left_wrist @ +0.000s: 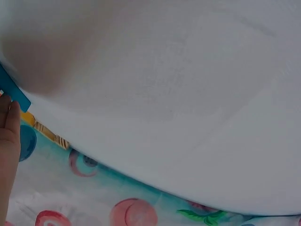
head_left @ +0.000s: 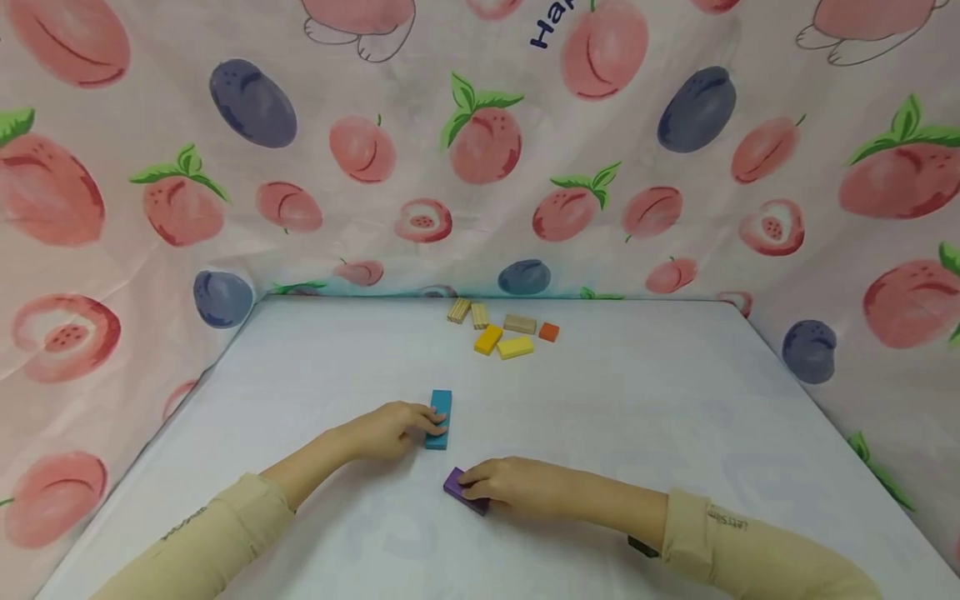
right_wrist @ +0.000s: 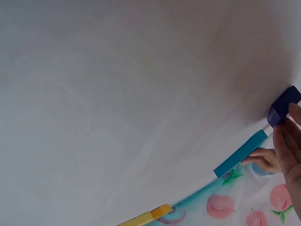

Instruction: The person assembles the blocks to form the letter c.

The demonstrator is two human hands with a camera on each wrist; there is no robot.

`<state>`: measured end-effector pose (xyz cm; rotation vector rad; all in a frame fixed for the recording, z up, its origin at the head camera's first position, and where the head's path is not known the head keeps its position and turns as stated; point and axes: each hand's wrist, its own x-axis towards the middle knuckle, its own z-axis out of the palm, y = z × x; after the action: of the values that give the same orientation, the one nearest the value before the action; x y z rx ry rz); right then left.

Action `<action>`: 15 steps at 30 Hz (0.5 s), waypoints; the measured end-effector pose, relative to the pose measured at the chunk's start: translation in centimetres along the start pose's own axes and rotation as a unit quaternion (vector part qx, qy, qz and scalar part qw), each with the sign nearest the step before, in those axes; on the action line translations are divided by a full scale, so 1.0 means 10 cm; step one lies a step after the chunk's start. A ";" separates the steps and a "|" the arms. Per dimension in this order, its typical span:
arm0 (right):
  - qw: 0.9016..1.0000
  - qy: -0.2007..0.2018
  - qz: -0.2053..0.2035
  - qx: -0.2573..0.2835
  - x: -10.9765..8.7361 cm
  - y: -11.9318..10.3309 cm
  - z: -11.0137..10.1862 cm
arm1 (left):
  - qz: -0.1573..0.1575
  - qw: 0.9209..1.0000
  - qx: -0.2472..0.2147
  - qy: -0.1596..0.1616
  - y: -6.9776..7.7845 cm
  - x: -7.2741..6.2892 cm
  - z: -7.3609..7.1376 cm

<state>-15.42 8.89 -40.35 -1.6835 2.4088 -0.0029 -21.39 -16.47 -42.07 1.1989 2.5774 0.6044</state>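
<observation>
A long blue block (head_left: 441, 406) lies lengthwise away from me on the white table. My left hand (head_left: 393, 429) holds it from the left, fingertips over its top face. In the left wrist view, only part of that blue block (left_wrist: 13, 92) shows at the left edge, beside the fingers (left_wrist: 13, 120). Closer to me, my right hand (head_left: 525, 486) grips a purple block (head_left: 456, 486) from its right side, the block lying at a slant. The right wrist view has the purple block (right_wrist: 283, 106) pinched between thumb and fingers, with the blue block (right_wrist: 241, 154) beyond.
At the back of the white table (head_left: 637, 400) sit two striped wooden blocks (head_left: 459, 311), a plain wooden block (head_left: 520, 324), an orange-yellow block (head_left: 488, 339), a yellow block (head_left: 515, 347) and a small orange-red block (head_left: 549, 332). A fruit-patterned cloth (head_left: 360, 242) hangs behind and along both sides.
</observation>
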 end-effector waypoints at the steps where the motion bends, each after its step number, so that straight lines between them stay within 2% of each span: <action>1: 1.000 0.000 0.000 -0.005 0.01 0.00 -0.01 | 0.002 1.000 -0.006 0.000 -0.01 0.01 -0.01; 5: 0.999 0.014 -0.008 -0.043 0.08 0.00 -0.01 | -0.006 0.999 -0.039 -0.005 -0.06 0.02 -0.03; 8: 0.998 0.025 -0.004 -0.050 0.14 0.01 0.00 | -0.007 0.998 -0.055 -0.011 -0.09 0.02 -0.03; 15: 0.995 0.039 0.004 -0.086 0.25 -0.01 0.01 | 0.000 0.999 -0.035 -0.011 -0.10 0.03 -0.02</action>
<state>-16.14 6.49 -40.82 -1.7761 2.5393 0.1481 -22.34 -16.82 -42.38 1.1769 2.5169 0.6716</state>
